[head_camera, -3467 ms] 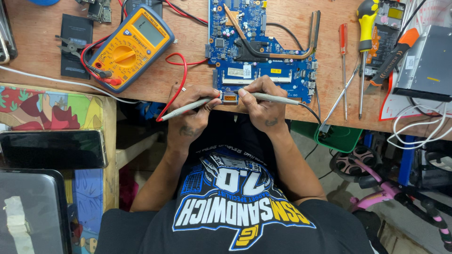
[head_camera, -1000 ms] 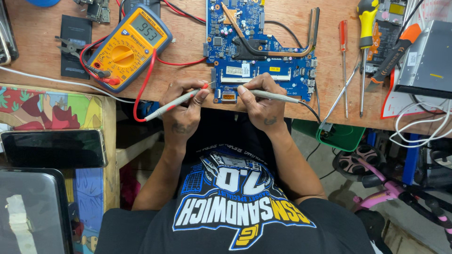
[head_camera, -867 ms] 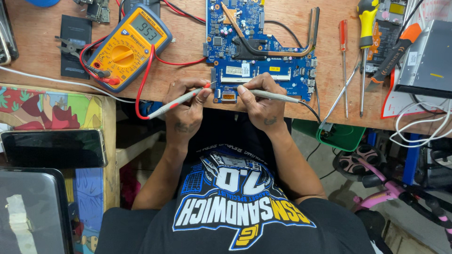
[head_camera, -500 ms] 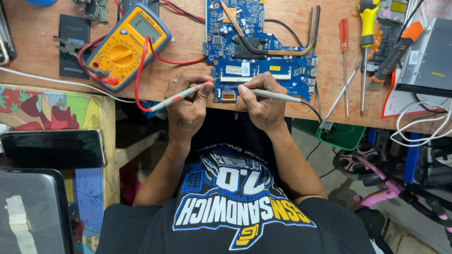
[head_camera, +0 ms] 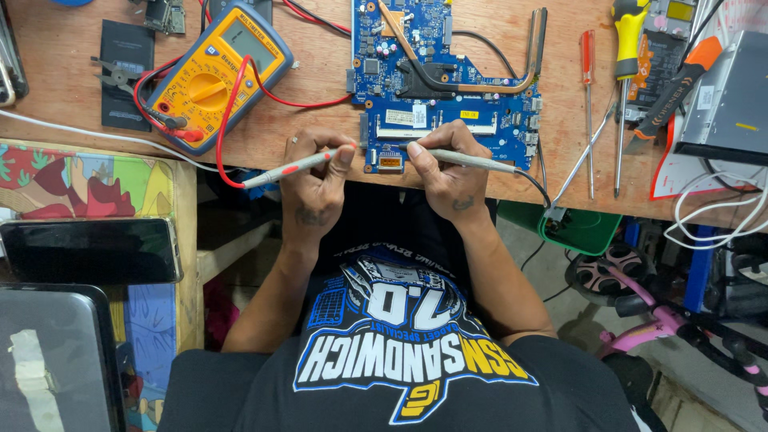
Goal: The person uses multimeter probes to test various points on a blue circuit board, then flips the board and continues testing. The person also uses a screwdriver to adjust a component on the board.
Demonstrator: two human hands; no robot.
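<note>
Blue laptop motherboard (head_camera: 448, 80) lies bare on the desk (head_camera: 320, 128), left hand (head_camera: 316, 188) clamped on the red probe (head_camera: 300, 166), right hand (head_camera: 452, 172) clamped on the grey probe (head_camera: 468, 160), both tips at its near edge, so probing looks midway.

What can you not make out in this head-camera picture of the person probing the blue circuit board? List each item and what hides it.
- Probe tips: head view, too small to show which contacts on the blue circuit board the red probe and grey probe touch.
- Yellow multimeter reading: display too small and blurred.
- Left hand and right hand palms: turned away.
- Grey box: cut off by the right edge.
</note>
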